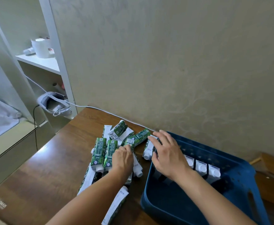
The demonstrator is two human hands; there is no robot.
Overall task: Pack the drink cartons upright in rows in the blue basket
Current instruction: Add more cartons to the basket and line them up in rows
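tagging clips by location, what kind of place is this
Most likely a room in a home, perhaps a bedroom or study. A wooden table stands against a patterned wallpapered wall, a white shelf unit holds household bits and a headset, and what looks like bedding lies at the left.

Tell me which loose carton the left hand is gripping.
The left hand grips the green carton lying slanted atop the pile, its far end toward the blue basket. The other loose cartons lie untouched.
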